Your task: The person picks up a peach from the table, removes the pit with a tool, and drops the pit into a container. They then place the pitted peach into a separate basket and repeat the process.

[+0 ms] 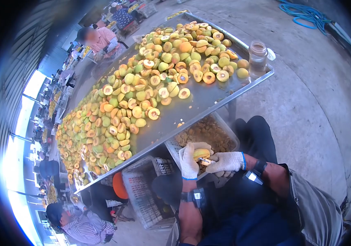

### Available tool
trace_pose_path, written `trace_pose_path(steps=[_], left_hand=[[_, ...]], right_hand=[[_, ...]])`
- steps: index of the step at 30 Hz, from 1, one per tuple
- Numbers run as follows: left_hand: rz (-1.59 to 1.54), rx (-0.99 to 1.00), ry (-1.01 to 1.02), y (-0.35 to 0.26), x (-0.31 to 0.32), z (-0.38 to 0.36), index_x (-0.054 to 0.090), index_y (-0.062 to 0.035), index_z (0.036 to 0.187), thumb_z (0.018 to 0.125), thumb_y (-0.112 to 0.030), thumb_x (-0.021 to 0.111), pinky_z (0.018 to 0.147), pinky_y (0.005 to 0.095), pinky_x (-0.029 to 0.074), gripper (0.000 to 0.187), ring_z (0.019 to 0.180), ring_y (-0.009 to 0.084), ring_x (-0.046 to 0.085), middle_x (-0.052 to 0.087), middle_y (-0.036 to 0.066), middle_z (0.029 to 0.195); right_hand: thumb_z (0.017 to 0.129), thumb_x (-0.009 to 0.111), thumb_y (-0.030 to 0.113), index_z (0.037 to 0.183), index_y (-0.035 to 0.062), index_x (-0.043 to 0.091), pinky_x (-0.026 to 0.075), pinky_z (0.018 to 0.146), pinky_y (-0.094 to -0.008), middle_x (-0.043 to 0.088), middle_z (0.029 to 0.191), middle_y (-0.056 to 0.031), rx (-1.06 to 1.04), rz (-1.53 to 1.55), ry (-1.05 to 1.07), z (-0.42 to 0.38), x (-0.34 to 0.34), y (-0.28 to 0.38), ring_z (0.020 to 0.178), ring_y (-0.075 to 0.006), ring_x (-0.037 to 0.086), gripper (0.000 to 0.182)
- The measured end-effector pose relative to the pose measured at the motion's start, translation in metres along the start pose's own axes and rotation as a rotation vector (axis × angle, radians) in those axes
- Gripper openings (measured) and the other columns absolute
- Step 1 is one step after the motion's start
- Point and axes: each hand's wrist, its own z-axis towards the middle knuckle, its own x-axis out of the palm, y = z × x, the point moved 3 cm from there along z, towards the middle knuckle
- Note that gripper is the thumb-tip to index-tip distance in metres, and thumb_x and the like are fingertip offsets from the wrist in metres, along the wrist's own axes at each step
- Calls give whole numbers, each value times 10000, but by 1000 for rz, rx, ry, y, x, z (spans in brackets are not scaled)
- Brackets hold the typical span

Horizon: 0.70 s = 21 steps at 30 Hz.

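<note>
Both gloved hands, left (189, 160) and right (227, 162), clamped around 1 peach half (201, 153).

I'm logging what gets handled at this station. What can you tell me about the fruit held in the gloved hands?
The fruit is a small yellow-orange peach-like piece, rounded and smooth-skinned, mostly covered by the gloves. The left hand, in a white knit glove, cups it from the side and below; the right hand, gloved alike, presses against it at the right, where a small tool may be at work, too blurred to tell. It is held above a pale plastic crate of brownish pits, just below the metal table edge.
</note>
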Motion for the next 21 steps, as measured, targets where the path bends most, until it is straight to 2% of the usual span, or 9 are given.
trace_pose_path(steps=[3, 5, 9, 10, 11, 15, 18, 20, 21], left_hand=[[6, 15, -25, -4, 2, -2, 715, 75, 906, 1064, -453, 385, 768, 356, 588, 642, 761, 277, 721, 732, 198, 808], [-16, -18, -46, 2, 0, 0, 717, 75, 914, 1066, -453, 376, 767, 356, 588, 647, 765, 277, 722, 733, 196, 810], [-42, -50, -28, 9, -6, 2, 740, 83, 949, 1084, -486, 370, 783, 366, 606, 692, 786, 276, 753, 762, 189, 889], [-41, -51, -30, 5, -6, 1, 740, 83, 949, 1084, -486, 370, 783, 366, 606, 692, 786, 276, 753, 762, 189, 889], [9, -27, 19, 0, -4, -3, 747, 78, 946, 1085, -492, 362, 785, 357, 600, 702, 784, 269, 751, 764, 184, 881], [130, 41, 210, -10, -5, 2, 766, 58, 943, 1085, -508, 349, 794, 333, 582, 717, 794, 249, 746, 767, 163, 859], [158, 47, 202, -13, -3, -1, 768, 49, 950, 1087, -513, 340, 799, 329, 578, 720, 814, 238, 748, 768, 151, 854], [193, 63, 225, -11, -4, 2, 767, 49, 952, 1089, -509, 351, 802, 329, 578, 710, 817, 237, 747, 768, 149, 855], [229, 82, 246, -11, -5, 3, 767, 50, 955, 1090, -505, 363, 805, 330, 577, 700, 820, 235, 746, 768, 147, 856]], right_hand=[[986, 609, 443, 1166, 50, 735, 514, 680, -286, 667, 817, -13, -14, -51, -8, 0, 1, 1, 735, -121, 606, 451], [999, 597, 449, 1202, 109, 739, 439, 539, -240, 555, 710, 55, -79, -223, -137, -5, 5, 14, 602, -63, 521, 421], [1004, 593, 453, 1220, 157, 739, 360, 467, -210, 453, 656, 102, -120, -206, -138, -1, 5, 7, 529, -20, 436, 394], [1010, 623, 395, 1031, 173, 645, 325, 432, -214, 437, 626, 98, -71, -8, -35, -5, 9, 8, 489, -29, 403, 225], [1015, 654, 337, 841, 188, 552, 289, 398, -219, 421, 597, 93, -18, 192, 70, -9, 13, 6, 449, -38, 369, 251], [1019, 651, 344, 825, 192, 538, 275, 394, -221, 410, 592, 99, -35, 273, 134, -6, 15, 0, 444, -37, 353, 271], [1020, 646, 346, 810, 190, 539, 274, 396, -221, 413, 592, 101, -23, 154, 44, -10, 19, 8, 444, -32, 353, 282], [1015, 651, 356, 813, 185, 556, 285, 399, -218, 429, 596, 100, -174, 91, -44, -9, 21, 10, 447, -29, 368, 282], [1015, 651, 356, 813, 185, 556, 285, 399, -218, 429, 596, 100, -171, 90, -42, -10, 21, 10, 447, -29, 368, 282]])
